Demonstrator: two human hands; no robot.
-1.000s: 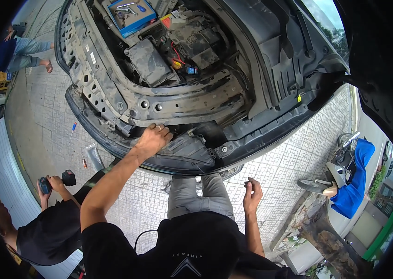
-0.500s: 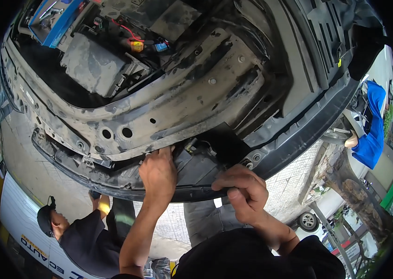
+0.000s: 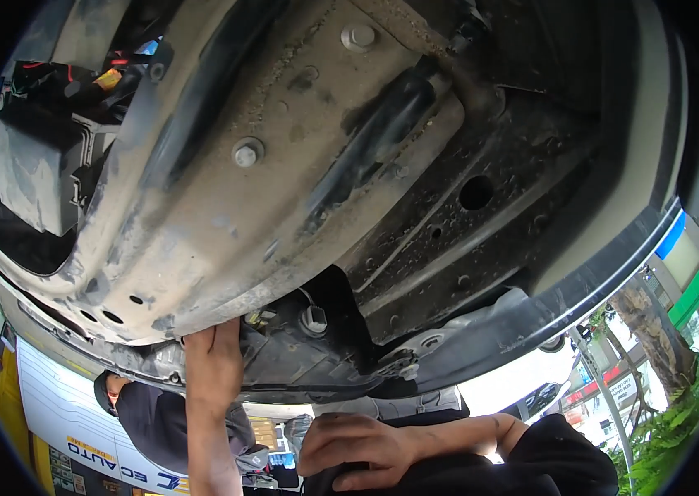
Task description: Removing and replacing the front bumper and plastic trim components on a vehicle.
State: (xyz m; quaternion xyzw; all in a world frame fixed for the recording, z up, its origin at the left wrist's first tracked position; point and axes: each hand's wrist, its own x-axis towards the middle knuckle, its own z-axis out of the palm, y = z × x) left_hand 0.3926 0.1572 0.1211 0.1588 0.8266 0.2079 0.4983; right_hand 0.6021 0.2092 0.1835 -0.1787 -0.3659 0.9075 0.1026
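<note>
My left hand (image 3: pixel 213 360) reaches up into the gap between a dusty grey metal panel (image 3: pixel 201 273) and the black plastic bumper (image 3: pixel 283 388) of a car. Its fingers are hidden behind the panel's lower edge, so what they touch cannot be made out. Beside that hand, a small electrical connector (image 3: pixel 314 320) hangs on a wire in the dark opening. My right hand (image 3: pixel 358 450) is lower, below the bumper and apart from it. Its fingers are loosely bent, the thumb stands away from them, and nothing shows in it.
Two bolt heads, one of them a large bolt (image 3: pixel 247 152), stick out of the panel. A dusty plastic box (image 3: pixel 35 169) sits inside the car at the left. Another person in dark clothes (image 3: pixel 176 422) is beyond the bumper. A tree trunk (image 3: pixel 655 331) stands at the right.
My view has moved closer to the panel and shifted right. My right hand has come down and away from the bumper's edge. My left hand is deeper in the gap.
</note>
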